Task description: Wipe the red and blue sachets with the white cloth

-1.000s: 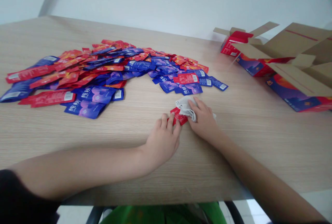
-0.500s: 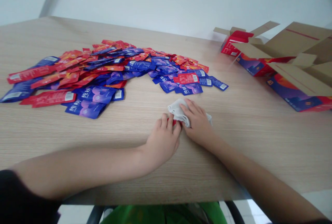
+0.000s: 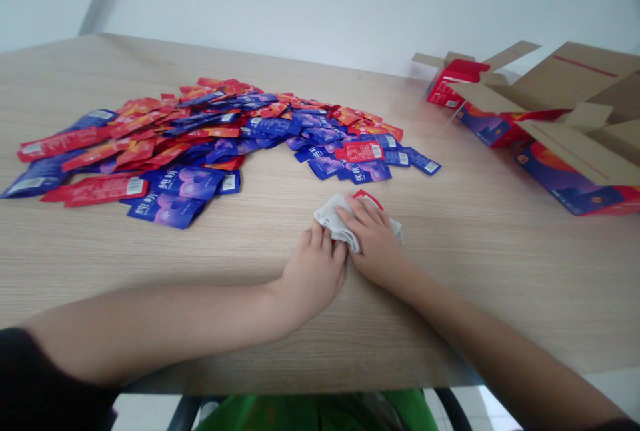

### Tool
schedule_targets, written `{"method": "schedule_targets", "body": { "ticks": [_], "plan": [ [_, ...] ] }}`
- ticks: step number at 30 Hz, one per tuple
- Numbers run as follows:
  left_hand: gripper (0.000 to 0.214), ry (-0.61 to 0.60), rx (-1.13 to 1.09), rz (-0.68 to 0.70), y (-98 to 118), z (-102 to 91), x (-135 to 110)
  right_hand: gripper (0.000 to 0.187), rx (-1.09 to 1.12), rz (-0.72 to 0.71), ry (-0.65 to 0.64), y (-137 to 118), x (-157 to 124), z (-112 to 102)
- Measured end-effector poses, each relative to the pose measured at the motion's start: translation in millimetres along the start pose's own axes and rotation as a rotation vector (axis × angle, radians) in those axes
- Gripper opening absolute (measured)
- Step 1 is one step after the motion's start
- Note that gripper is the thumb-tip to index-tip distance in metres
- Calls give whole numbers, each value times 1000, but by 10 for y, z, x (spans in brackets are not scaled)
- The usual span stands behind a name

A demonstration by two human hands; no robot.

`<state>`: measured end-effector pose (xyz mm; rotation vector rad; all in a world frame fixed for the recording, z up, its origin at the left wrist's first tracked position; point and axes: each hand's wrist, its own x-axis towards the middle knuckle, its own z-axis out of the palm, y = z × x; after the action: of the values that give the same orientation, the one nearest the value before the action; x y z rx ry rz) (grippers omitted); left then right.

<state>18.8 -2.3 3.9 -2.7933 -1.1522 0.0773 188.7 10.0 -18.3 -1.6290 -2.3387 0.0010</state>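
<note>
Under my right hand [image 3: 379, 250] is a folded pale grey cloth [image 3: 331, 213], pressed down onto a red packet [image 3: 369, 198]. Only the packet's far end shows past the cloth, with a sliver near my left fingertips; the rest is covered. My left hand [image 3: 314, 272] lies beside the cloth's near left edge, its fingers curled down on the packet's near end and touching the cloth. Beyond both hands, a loose group of blue and red packets [image 3: 325, 166] lies on the table.
A large heap of red and blue packets [image 3: 185, 184] spreads over the left and middle of the wooden table [image 3: 125, 344]. On the right stand open cardboard boxes [image 3: 565, 178] with raised flaps, and a smaller red box [image 3: 453, 81] sits farther back by the wall.
My right hand has slid the cloth slightly left and towards me. The red packet's far end now shows beyond it. My left hand has stayed almost still.
</note>
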Motion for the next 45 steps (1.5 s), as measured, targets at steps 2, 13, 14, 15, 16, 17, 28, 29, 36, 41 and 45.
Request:
{"method": "schedule_targets", "body": {
  "ticks": [2, 13, 14, 15, 16, 17, 28, 29, 36, 41, 45],
  "plan": [
    [43, 12, 3, 0, -2, 6, -3, 58, 15, 8, -4, 34, 11, -10],
    [42, 16, 5, -3, 2, 17, 4, 59, -17, -17, -2, 5, 3, -4],
    [43, 15, 5, -2, 3, 12, 4, 59, -11, -13, -7, 10, 9, -12],
    [45, 18, 5, -2, 3, 10, 4, 59, -7, 19, -5, 40, 15, -23],
    [49, 23, 5, -4, 4, 11, 3, 58, -7, 69, 2, 87, 19, -33],
    [52, 28, 8, -6, 4, 15, 2, 57, -13, 126, 10, 140, 22, -42],
    [43, 16, -9, -4, -9, 24, 1, 59, -14, 33, -8, 14, -7, -8],
    [47, 24, -7, -5, -8, 25, 0, 58, -18, 75, 2, 67, 3, -13],
    [54, 14, 12, -6, -5, 15, -1, 56, -70, 217, 56, 190, 12, -15],
    [44, 15, 7, -2, -11, 1, 0, 58, -24, 32, -6, 17, 25, -18],
    [55, 23, 12, 0, -14, 25, 0, 54, -25, 221, 38, 229, 52, -47]
  ]
}}
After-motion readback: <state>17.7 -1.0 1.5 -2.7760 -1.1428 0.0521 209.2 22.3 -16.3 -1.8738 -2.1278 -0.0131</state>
